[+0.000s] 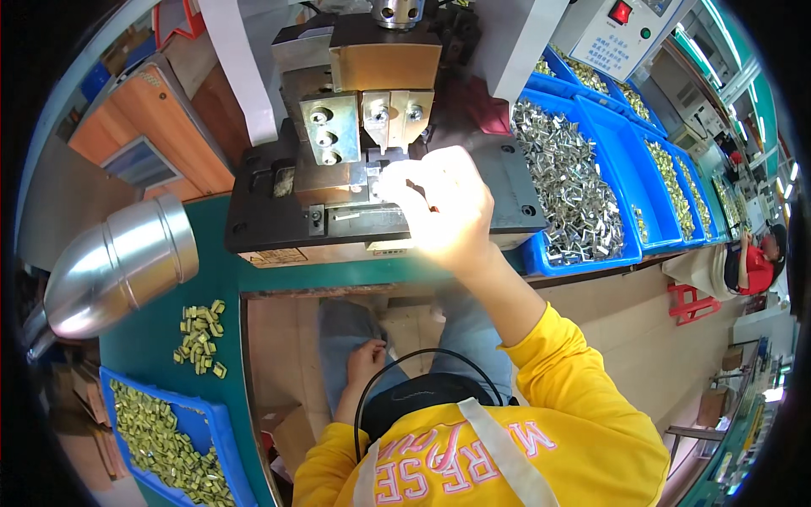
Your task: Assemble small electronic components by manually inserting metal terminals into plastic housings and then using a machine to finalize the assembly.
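Observation:
My right hand [443, 203] reaches over the black base [270, 211] of a bench press, its fingers pinched together at the small metal die [374, 179]. Bright light washes out the fingertips, so whatever they hold cannot be made out. Just above them hang the steel punch blocks [395, 114] of the press head [384, 68]. Down on my thigh rests my left hand [365, 362], its fingers curled in, with nothing visible in them.
Right of the press, a blue bin [632, 245] holds many bent silver metal pieces [566, 182]. A silver lamp [122, 266] stands left, near loose yellow-green parts [200, 338] on the green table [220, 291]. A blue tray [230, 431] holds more. Another person [756, 262] sits far right.

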